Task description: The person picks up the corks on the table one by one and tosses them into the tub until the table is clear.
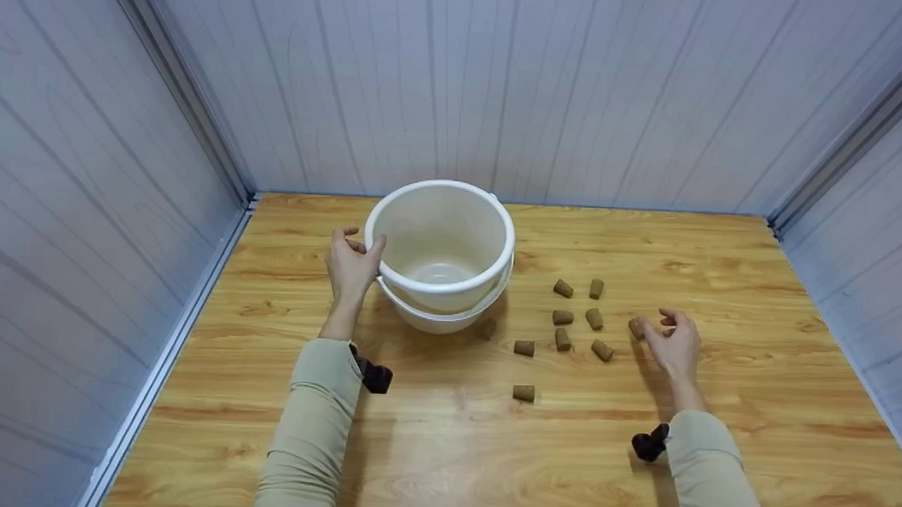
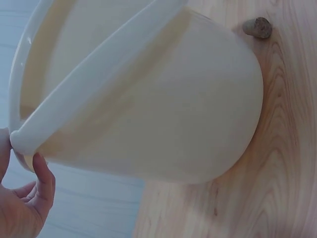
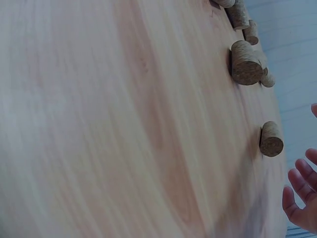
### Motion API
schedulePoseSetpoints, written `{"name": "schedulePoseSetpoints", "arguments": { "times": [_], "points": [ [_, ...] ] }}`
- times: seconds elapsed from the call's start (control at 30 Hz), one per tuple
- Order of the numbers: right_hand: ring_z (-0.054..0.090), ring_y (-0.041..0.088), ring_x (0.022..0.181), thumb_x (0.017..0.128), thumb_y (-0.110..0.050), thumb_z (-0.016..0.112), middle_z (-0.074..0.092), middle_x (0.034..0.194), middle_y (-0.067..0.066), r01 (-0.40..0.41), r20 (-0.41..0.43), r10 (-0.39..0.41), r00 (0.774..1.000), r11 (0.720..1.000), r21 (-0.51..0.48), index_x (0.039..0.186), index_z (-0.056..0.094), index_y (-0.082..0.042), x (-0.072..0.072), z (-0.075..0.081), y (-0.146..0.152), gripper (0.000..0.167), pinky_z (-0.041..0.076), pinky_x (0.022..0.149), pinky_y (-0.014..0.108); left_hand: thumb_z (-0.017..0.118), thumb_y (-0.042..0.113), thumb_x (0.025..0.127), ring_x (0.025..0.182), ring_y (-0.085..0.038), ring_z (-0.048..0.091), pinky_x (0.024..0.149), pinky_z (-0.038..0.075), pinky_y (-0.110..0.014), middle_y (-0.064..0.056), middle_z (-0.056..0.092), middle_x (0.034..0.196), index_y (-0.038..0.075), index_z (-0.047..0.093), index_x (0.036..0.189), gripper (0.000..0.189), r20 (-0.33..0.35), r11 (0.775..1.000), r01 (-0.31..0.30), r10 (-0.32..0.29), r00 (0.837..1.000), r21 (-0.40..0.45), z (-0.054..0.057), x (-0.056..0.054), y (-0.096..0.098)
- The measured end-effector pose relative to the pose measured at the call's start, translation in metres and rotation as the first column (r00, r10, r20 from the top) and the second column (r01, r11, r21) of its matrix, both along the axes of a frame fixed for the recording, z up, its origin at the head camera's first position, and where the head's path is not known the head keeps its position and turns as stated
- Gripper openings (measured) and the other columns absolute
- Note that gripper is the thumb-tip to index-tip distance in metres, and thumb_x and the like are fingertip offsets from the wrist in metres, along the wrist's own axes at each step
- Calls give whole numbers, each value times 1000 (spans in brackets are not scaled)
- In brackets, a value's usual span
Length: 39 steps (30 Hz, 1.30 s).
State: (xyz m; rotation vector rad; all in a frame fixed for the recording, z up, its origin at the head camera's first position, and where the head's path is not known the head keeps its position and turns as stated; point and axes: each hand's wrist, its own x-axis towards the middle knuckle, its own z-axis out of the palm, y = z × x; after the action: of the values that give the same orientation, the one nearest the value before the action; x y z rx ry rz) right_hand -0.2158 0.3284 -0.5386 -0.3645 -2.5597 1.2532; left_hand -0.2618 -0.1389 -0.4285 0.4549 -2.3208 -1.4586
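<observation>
A white plastic bucket (image 1: 435, 325) stands upright on the wooden floor, its handle hanging down at the front. At its left side my left hand (image 1: 351, 271) grips the rim between thumb and fingers; the left wrist view also catches that hand (image 2: 22, 206) at the bucket's (image 2: 193, 109) edge. Over to the right, my right hand (image 1: 677, 350) hovers with loosely bent fingers beside a cork stopper (image 1: 635, 330). The right wrist view puts a small gap between those fingers and the same cork (image 3: 271, 140). Inside, the bucket shows only its bare bottom.
Several more corks lie scattered between the bucket and my right hand, among them one cork (image 1: 523, 393) nearest me and another cork (image 1: 486, 329) in the bucket's shadow. Pale panel walls (image 1: 464, 89) enclose the wooden surface (image 1: 444, 448) at the back and both sides.
</observation>
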Motion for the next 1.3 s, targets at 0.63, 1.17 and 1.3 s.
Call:
{"name": "schedulePoseSetpoints", "arguments": {
  "times": [0.63,1.17,1.3],
  "points": [
    [47,39,110,92,-29,64,46,120,27,27,58,-24,998,998,-63,131,47,10,-3,-13,-2,58,39,94,48,67,7,81,63,-11,51,56,42,-20,-3,56,71,-5,62,112,34,-15,981,-65,69,998,185,4,-11,0],
    [47,40,109,90,-22,66,47,119,27,24,102,-21,995,999,-27,122,54,10,1,-19,-2,47,39,93,50,63,3,84,61,-9,46,54,39,-18,0,50,68,-6,63,108,25,-29,969,-95,105,994,229,0,-11,8],
    [46,39,106,89,-22,66,46,117,26,32,114,-32,993,999,-5,120,55,10,3,-22,-1,46,38,91,51,63,2,83,60,-10,46,53,38,-18,0,49,66,-5,62,104,22,-38,968,-101,112,993,228,-3,-12,10]
  ]
}}
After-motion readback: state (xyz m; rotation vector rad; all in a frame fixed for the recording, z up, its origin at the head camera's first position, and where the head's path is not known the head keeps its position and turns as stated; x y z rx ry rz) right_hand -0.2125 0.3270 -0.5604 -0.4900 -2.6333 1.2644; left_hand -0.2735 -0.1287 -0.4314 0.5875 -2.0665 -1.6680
